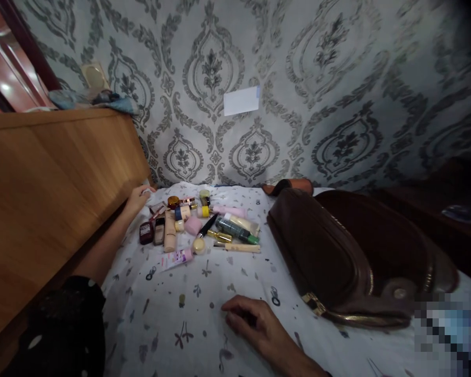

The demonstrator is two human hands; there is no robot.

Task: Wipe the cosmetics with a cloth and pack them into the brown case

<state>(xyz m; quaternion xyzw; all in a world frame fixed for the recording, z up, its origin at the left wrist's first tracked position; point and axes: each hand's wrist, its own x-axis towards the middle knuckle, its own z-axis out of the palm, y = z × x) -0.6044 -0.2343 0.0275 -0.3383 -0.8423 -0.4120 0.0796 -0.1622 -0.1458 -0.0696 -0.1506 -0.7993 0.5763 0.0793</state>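
Observation:
My left hand (139,197) reaches to the far left corner of the white patterned bed sheet (204,319). Its fingers are bent around a bit of white that looks like the sheet, small and partly hidden. My right hand (255,322) rests on the sheet nearer to me, fingers loosely curled, thumb apart from the forefinger, nothing between them. Beyond it lie several cosmetics: a pink-purple tube (176,258), a beige tube (170,233), a pink sponge (193,225), a dark green tube (233,229), a wooden-handled brush (239,247) and a dark red bottle (146,233).
A dark brown leather bag (322,251) with gold zips lies to the right, an orange-brown leather piece (298,185) behind it. A wooden panel (63,167) borders the left side. A patterned wall (255,141) with a white card (242,101) rises at the back.

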